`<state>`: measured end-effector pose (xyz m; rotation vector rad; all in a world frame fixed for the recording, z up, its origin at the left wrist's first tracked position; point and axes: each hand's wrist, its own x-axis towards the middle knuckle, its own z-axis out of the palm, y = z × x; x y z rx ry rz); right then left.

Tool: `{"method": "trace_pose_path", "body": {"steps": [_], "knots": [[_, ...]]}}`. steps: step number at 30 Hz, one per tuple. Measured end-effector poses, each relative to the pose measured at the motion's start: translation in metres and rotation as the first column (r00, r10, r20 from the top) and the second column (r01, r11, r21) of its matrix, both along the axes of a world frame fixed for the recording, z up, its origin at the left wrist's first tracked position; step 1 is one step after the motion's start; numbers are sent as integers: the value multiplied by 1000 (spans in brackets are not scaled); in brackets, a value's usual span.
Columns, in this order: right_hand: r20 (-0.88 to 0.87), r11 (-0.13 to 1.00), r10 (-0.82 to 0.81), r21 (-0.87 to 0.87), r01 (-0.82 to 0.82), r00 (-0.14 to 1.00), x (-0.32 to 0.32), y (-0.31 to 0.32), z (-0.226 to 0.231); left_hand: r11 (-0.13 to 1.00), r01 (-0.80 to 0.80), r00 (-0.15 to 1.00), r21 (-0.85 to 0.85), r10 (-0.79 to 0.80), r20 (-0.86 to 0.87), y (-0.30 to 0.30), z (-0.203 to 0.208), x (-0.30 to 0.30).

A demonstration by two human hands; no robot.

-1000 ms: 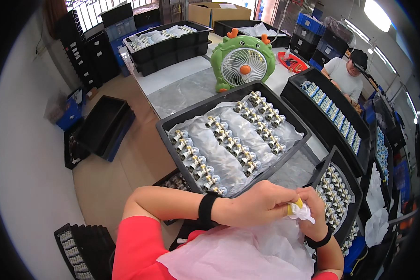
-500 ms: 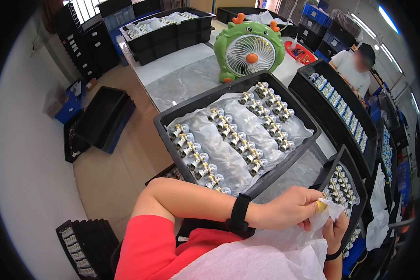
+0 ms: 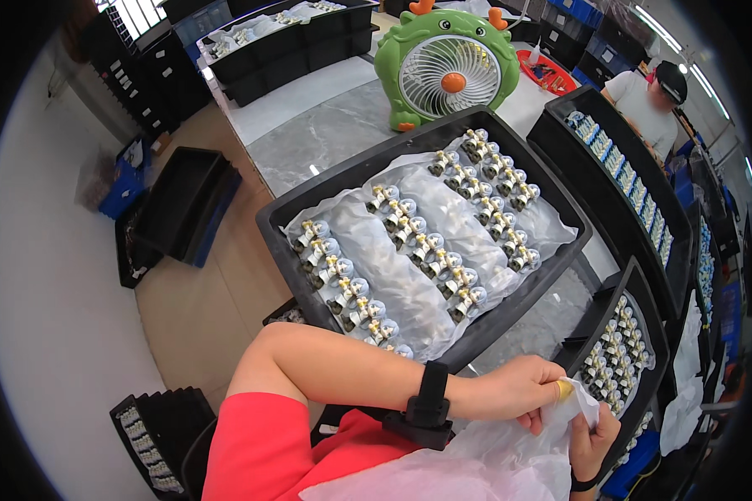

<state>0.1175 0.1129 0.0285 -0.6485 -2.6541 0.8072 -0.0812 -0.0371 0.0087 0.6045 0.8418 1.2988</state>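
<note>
A thin white sheet (image 3: 510,455), like tissue or plastic film, hangs across my lap. My left hand (image 3: 514,388) pinches its upper edge, a yellow wrap (image 3: 565,390) showing at the thumb. Close beside it, my right hand (image 3: 591,438) grips the same sheet with fingers pressed together. Beyond my left forearm lies a large black tray (image 3: 276,225) lined with white sheet. Rows of small white-and-gold figurines (image 3: 430,250) with clear round domes lie in it, with bands of the lining between the rows.
Right of my hands stands a smaller black tray (image 3: 635,292) of similar figurines. Behind it is a long black bin (image 3: 551,138) of blue-and-white pieces. A green fan (image 3: 388,75) stands past the large tray. A person (image 3: 647,108) works at the far right. Stacked black trays (image 3: 184,209) sit on the floor.
The view has shifted slightly, so the trays and fan appear larger and a little higher. Both hands stay on the sheet, with its edge still pinched between them.
</note>
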Motion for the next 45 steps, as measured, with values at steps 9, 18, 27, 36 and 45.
{"method": "trace_pose_path", "body": {"steps": [9, 18, 27, 36, 45], "knots": [[-59, 999, -4, -33, 2, 998, -6, 5, -9, 1000, 21, 999, 10, -21, 33, -1, -2, 1], [-39, 997, -13, -70, 10, 999, -8, 3, -7, 1000, 14, 1000, -18, -14, 3, 2, -5, -1], [-42, 998, 15, -63, -18, 999, -8, 4, -9, 1000, 13, 1000, -19, -13, -11, 2, -6, -1], [-3, 997, 8, -78, -9, 1000, -8, 5, -11, 999, 31, 999, -16, -31, -15, 3, -9, -1], [-44, 997, 38, -66, -40, 998, -8, 6, -15, 999, 27, 1000, -21, -27, -12, 3, -9, -2]]}}
